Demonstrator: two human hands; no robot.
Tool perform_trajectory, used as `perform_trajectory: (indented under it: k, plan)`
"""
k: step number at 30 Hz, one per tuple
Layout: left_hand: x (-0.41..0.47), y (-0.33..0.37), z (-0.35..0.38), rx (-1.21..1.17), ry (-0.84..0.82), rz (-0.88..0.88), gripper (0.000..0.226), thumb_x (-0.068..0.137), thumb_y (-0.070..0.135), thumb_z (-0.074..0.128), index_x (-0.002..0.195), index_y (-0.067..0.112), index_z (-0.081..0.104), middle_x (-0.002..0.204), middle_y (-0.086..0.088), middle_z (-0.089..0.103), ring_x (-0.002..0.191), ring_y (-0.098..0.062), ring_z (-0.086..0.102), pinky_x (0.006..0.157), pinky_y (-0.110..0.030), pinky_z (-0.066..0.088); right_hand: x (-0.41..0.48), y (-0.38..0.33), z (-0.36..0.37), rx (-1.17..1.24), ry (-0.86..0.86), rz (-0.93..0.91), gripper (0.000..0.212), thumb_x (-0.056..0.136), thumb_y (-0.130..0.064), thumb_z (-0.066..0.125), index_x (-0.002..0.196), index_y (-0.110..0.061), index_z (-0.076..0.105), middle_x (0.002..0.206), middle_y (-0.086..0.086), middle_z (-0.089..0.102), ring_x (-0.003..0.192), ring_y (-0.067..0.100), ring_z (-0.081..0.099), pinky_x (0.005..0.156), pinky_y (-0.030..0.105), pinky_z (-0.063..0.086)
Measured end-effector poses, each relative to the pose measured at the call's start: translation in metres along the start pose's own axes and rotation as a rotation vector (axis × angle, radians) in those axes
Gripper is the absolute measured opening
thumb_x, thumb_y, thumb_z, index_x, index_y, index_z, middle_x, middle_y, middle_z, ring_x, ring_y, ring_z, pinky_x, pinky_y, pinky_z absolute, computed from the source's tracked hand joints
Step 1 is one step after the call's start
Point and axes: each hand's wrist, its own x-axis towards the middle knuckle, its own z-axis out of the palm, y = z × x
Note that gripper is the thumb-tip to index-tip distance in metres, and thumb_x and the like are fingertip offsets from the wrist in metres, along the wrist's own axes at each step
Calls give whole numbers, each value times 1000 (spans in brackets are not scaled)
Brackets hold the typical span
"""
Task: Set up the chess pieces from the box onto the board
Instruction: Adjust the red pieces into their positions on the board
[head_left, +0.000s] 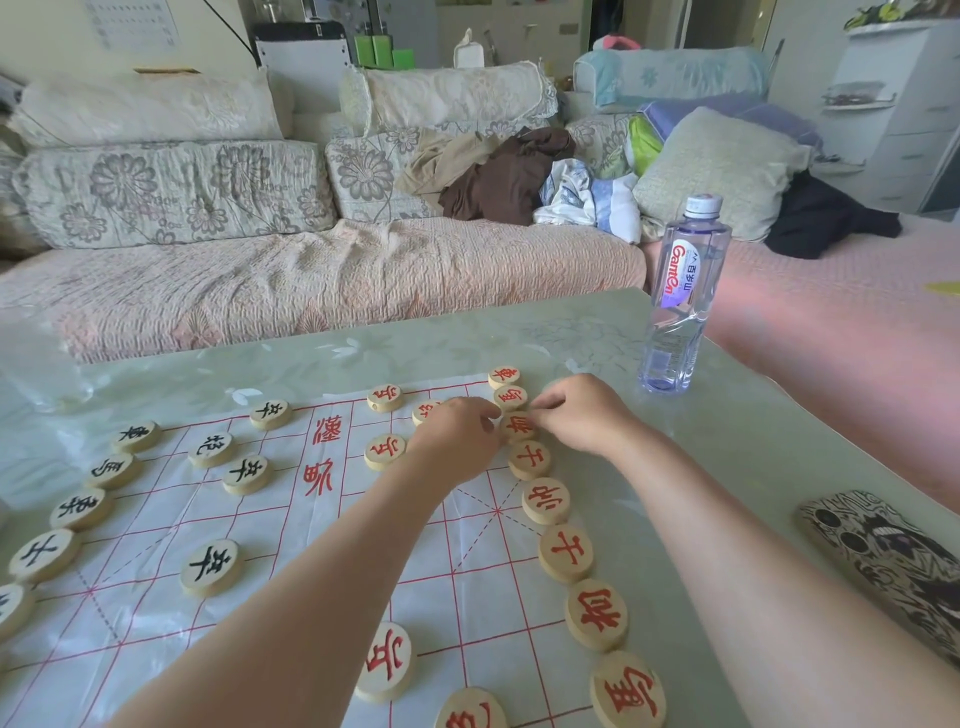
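A white sheet board (249, 587) with red grid lines lies on the table. Round wooden pieces with red characters run in a column down its right edge, among them one at the near end (596, 616). Black-lettered pieces (210, 566) stand on the left side. Both hands meet at the far right of the board around one red piece (518, 427). My left hand (457, 434) has curled fingers touching its left edge. My right hand (582, 413) pinches its right edge. Another red piece (425, 411) is half hidden behind my left hand. No box is in view.
A clear water bottle (680, 296) stands on the table just past the board's far right corner. A black-and-white patterned case (883, 561) lies at the table's right edge. A sofa with cushions and clothes (311, 270) runs behind the table.
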Motion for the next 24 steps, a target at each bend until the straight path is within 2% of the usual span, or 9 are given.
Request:
perform_trajectory:
  k: [3, 5, 9, 13, 18, 21, 24]
  plan:
    - [2, 0, 1, -3, 17, 3, 28, 89, 38, 62, 116, 31, 66, 102, 8, 63, 86, -15, 57, 70, -26, 49, 4, 3, 4, 29, 19, -9, 4, 86, -33, 74, 86, -32, 78, 93, -14, 73, 94, 10, 66, 80, 25, 47]
    - [2, 1, 2, -4, 21, -6, 30, 88, 41, 63, 116, 30, 65, 100, 9, 62, 84, -15, 57, 66, -25, 45, 5, 3, 5, 18, 39, -18, 8, 87, -32, 72, 92, -31, 78, 97, -12, 74, 95, 11, 66, 79, 25, 47]
    - [2, 1, 1, -14, 21, -13, 36, 88, 44, 64, 121, 31, 60, 100, 10, 62, 85, -15, 58, 69, -28, 52, 3, 2, 1, 20, 13, -33, 12, 90, -28, 66, 89, -27, 78, 95, -9, 75, 95, 14, 66, 86, 30, 53]
    - [0, 1, 0, 8, 18, 13, 33, 87, 45, 63, 117, 31, 63, 99, 11, 62, 80, -13, 59, 61, -25, 46, 3, 3, -3, 2, -56, -44, 26, 88, -24, 70, 113, -28, 74, 116, -8, 71, 109, 11, 62, 93, 23, 44]
    - [1, 1, 1, 6, 27, 22, 34, 86, 47, 65, 115, 30, 63, 97, 10, 62, 76, -13, 57, 59, -25, 43, 4, 5, -2, 6, -66, -57, 26, 91, -23, 66, 116, -29, 73, 119, -8, 70, 112, 12, 61, 95, 25, 44]
    - [5, -2, -2, -56, 29, 15, 36, 85, 44, 65, 118, 28, 61, 98, 10, 62, 80, -15, 57, 65, -27, 48, 7, 5, -5, 15, -7, -76, 23, 92, -25, 63, 112, -29, 74, 110, -9, 70, 106, 11, 62, 88, 23, 44]
    - [11, -4, -8, -29, 110, 53, 33, 88, 36, 63, 119, 24, 61, 103, 8, 62, 89, -15, 56, 73, -27, 47, 16, 4, -7, -12, 80, -69, 29, 92, -26, 61, 119, -26, 70, 120, -6, 68, 113, 14, 61, 95, 26, 44]
